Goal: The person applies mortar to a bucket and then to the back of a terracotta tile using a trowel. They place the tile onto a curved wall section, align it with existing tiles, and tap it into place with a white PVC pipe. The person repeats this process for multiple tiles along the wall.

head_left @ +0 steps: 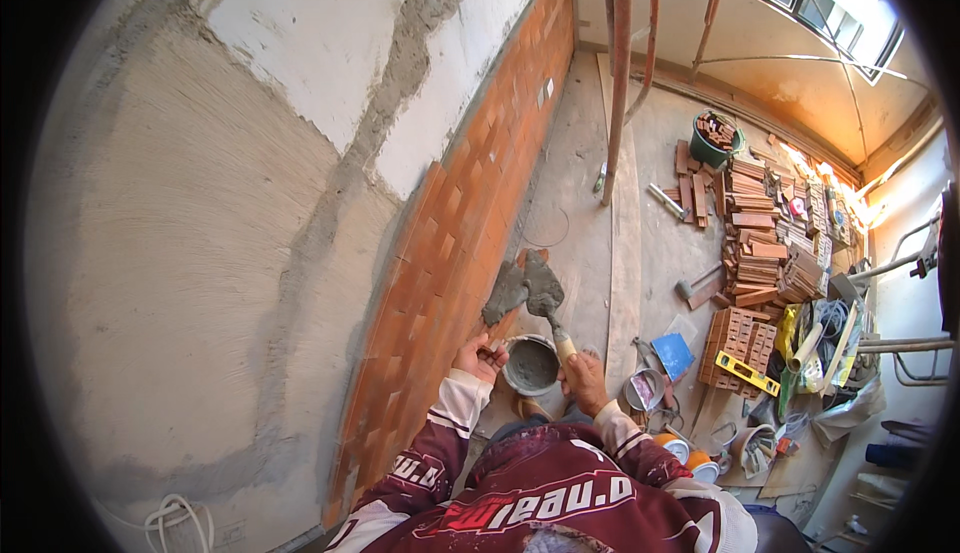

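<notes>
The right hand [583, 381] grips a trowel [548, 303] by its pale handle, the leaf-shaped blade, caked in rough grey mortar [503, 295], at eleven o'clock. The left hand [480, 357] is curled, its hold unclear; at one o'clock from it is a mortar-smeared orange tile [501, 324]. Beyond the round mortar bucket [530, 391], brick-patterned facing [440, 253] runs toward eleven; stacked bricks [755, 221] lie at two.

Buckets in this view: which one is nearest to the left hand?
The mortar bucket, beside the left hand; the green bucket of brick pieces and the others stand farther away.
</notes>
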Available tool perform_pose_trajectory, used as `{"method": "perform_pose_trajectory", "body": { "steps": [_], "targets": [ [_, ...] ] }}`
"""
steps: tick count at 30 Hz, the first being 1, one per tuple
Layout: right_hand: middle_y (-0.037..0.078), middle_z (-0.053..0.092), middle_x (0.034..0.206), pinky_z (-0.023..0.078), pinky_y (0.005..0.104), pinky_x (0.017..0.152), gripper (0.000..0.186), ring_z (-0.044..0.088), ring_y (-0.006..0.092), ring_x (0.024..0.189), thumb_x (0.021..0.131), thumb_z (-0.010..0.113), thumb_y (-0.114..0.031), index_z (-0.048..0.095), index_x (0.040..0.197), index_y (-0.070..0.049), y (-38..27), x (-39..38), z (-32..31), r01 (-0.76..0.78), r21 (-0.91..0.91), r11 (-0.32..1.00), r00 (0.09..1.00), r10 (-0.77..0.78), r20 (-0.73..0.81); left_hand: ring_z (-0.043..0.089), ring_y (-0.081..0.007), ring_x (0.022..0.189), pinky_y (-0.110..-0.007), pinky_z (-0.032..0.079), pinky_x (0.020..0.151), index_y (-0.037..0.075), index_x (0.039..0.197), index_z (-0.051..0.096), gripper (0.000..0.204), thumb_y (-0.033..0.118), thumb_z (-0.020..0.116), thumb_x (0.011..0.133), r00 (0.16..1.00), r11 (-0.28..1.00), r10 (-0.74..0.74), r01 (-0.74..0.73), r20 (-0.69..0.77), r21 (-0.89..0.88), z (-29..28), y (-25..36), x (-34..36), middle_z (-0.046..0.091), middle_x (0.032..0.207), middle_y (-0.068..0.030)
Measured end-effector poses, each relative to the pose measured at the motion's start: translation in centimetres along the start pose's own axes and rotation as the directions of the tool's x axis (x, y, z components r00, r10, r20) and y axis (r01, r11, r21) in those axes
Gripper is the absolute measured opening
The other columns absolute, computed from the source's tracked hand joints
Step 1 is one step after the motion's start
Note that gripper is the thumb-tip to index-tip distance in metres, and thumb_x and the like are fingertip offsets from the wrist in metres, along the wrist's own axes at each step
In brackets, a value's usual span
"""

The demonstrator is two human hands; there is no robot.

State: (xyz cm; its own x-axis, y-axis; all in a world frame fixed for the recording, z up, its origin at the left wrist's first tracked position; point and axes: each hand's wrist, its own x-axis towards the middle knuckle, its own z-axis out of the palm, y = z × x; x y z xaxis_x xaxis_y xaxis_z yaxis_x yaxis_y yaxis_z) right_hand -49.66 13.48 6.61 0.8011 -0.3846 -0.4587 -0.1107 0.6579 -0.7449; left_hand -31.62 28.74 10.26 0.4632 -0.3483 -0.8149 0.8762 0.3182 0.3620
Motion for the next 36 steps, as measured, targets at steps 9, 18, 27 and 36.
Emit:
{"method": "perform_pose_trajectory", "body": {
  "steps": [9, 18, 27, 36],
  "targets": [
    [0.007, 0.058, 0.067, 0.037, 0.0228, 0.039, 0.036, 0.047, 0.0105, 0.043, 0.093, 0.051, -0.036, 0.058, 0.092, -0.001, -3.0, -2.7, 3.0, -0.074, 0.049, 0.996, 0.987, 0.066, 0.149, 0.059, -0.023, 0.082, -0.036, 0.044, 0.064, 0.009, 0.082, 0.05, 0.019, 0.023, 0.062, 0.084, 0.988, 0.981, 0.156, -0.152, -0.019, 0.124, 1.0, 1.2, 1.5, 0.055, 0.088, -0.0068],
    [0.012, 0.063, 0.077, 0.045, 0.032, 0.054, 0.028, 0.059, 0.0224, 0.06, 0.09, 0.058, -0.028, 0.059, 0.099, -0.001, -9.5, 2.5, 2.6, 0.474, -0.616, 0.629, 0.86, -0.481, 0.171, 0.061, -0.0247, 0.08, -0.035, 0.048, 0.067, 0.007, 0.077, 0.052, 0.019, 0.021, 0.062, 0.084, 0.993, 0.993, 0.122, -0.122, 0.01, 0.003, 2.1, 1.3, -2.5, 0.057, 0.081, -0.0084],
    [0.017, 0.054, 0.097, 0.048, 0.0455, 0.058, 0.046, 0.059, 0.0377, 0.075, 0.082, 0.064, -0.021, 0.044, 0.122, -0.008, -5.6, 5.6, 2.0, 0.466, -0.885, -0.015, 0.688, -0.622, 0.373, 0.061, -0.0268, 0.081, -0.036, 0.049, 0.071, 0.005, 0.081, 0.057, 0.014, 0.017, 0.06, 0.086, 0.987, 0.991, 0.119, -0.112, 0.104, -0.068, 4.4, 2.0, -6.1, 0.06, 0.084, -0.0114],
    [0.015, 0.055, 0.097, 0.048, 0.0464, 0.059, 0.045, 0.06, 0.037, 0.075, 0.082, 0.063, -0.021, 0.047, 0.122, -0.008, -3.6, 1.9, -1.5, 0.433, -0.902, -0.007, 0.755, -0.543, 0.367, 0.059, -0.0262, 0.078, -0.036, 0.049, 0.072, 0.003, 0.072, 0.054, 0.019, 0.016, 0.061, 0.085, 0.997, 0.995, 0.068, -0.067, 0.019, -0.071, 2.6, 0.6, -6.2, 0.055, 0.074, -0.0099]
  ]
}}
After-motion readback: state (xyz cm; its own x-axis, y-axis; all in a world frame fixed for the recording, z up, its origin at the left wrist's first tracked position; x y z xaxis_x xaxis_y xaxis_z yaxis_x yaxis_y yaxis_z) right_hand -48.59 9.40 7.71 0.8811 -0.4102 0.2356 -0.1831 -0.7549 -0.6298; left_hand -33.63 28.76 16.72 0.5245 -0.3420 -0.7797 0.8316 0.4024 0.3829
